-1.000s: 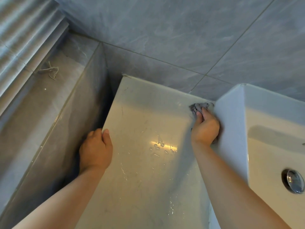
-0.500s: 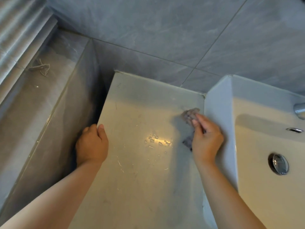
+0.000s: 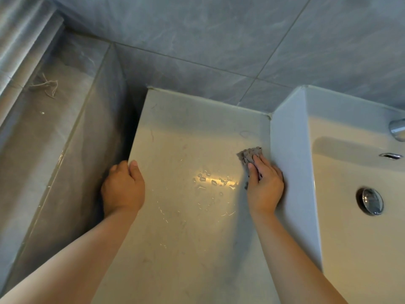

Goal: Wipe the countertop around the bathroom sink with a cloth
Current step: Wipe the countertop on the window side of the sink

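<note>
A pale stone countertop runs from the tiled wall toward me, left of a white raised sink. My right hand presses a small grey cloth flat on the counter, right against the sink's outer wall; most of the cloth is hidden under the palm. Water droplets glint on the counter just left of that hand. My left hand grips the counter's left edge, fingers curled over it and thumb on top.
Grey tiled wall stands behind the counter. A lower grey ledge lies to the left with bits of string on it. In the basin are a chrome drain, an overflow slot and a tap end.
My right hand has dragged the cloth from the back corner by the wall toward me along the sink's side. The left hand has stayed on the counter's edge.
</note>
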